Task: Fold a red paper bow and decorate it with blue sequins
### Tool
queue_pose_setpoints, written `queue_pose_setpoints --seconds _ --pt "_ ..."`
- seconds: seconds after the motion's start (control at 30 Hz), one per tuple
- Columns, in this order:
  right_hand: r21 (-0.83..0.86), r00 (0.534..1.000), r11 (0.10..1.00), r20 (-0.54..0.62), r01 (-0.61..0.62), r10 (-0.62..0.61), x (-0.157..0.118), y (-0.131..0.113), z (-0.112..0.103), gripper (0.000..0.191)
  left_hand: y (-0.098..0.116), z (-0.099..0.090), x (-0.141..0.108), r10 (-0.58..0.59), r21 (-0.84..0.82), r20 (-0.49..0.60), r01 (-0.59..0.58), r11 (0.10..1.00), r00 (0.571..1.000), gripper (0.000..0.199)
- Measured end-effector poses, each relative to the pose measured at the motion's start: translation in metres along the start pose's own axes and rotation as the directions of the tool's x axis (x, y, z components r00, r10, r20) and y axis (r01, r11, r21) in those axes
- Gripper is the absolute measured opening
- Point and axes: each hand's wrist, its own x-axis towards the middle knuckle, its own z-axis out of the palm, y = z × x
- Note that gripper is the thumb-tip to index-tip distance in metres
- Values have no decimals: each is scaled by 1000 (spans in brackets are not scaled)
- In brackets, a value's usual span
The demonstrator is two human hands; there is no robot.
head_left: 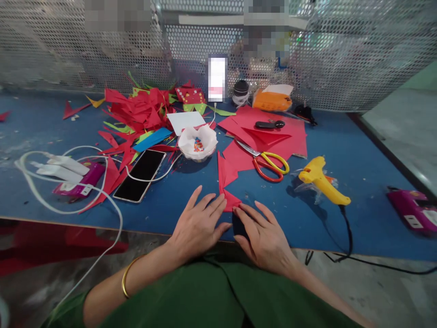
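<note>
A small folded piece of red paper [231, 201] lies flat near the front edge of the blue table. My left hand [201, 221] rests with spread fingers, its fingertips pressing the paper's left side. On the other side, my right hand [261, 232] touches the paper's right corner with stretched fingertips. Just beyond, more cut red paper [228, 171] reaches up toward the scissors [264, 160], which have yellow and orange-red handles and lie partly on red sheets [290, 139]. A white paper-lined bowl [197, 143] with small colourful bits stands ahead of my left hand.
Red scraps [143, 109] heap at the back left. A phone [140, 175] and white cables [73, 168] lie left. A yellow glue gun [322, 180] with a black cord and a purple power strip [411, 209] lie right. Perforated metal [198, 45] borders the back.
</note>
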Motion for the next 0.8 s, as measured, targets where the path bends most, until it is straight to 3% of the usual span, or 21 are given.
queue_pose_setpoints --seconds 0.17,0.27,0.33,0.4,0.43,0.6,0.8 --pt "121 990 983 15 -138 137 15 10 -10 30 -4 -1 5 15 6 -14 -14 1000 1000 33" --pt "148 985 974 11 -174 175 46 30 -14 26 -7 1 8 67 20 -65 -65 998 996 24" --pt "37 978 984 124 -176 170 74 47 -8 29 -9 3 8 102 3 -98 -102 995 990 23" --pt "-78 924 991 359 -110 131 104 63 3 34 -13 4 8 113 -21 -120 -117 993 986 23" --pt "-69 905 995 416 -66 89 118 71 9 34 -15 4 7 108 -35 -127 -113 993 986 23" --pt "17 829 997 555 70 -67 160 94 26 29 -21 -1 5 40 -172 -148 -66 983 988 26" --pt "51 767 993 632 106 -114 171 102 21 15 -26 2 7 -97 -346 -158 37 937 983 18"
